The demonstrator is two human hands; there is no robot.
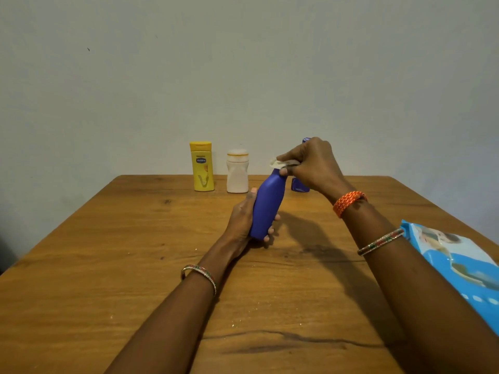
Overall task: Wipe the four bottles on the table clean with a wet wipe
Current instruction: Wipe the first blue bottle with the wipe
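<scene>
**Wooden tabletop, plain wall, one bottle in hand**

Wood with dark grain streaks and scattered pale crumbs forms the tabletop (135,252). Its far edge meets a bare grey-white wall (243,63), and its two far corners are rounded.

The left hand (241,220) grips the lower body of the blue bottle (267,206), fingers curled round it, thumb along its near side. The bottle is tilted, top leaning away and to the right, base just above the wood. The right hand (310,163) is closed over the bottle's top, pinching a white wet wipe (278,163) against the cap area; the cap itself is hidden.

Beyond the left hand, near the far edge, the yellow bottle (203,166) and the white bottle (237,171) stand upright, close together but not touching. A second blue bottle (298,184) stands directly behind the right hand, mostly hidden by it.

Right of the right forearm, a blue wipes pack (456,263) lies at the right edge of the tabletop, partly out of frame. Both wrists carry bangles; the right wrist also carries an orange band (348,202).

Open wood extends left of the left hand to the left edge, and between both forearms toward the near edge.
</scene>
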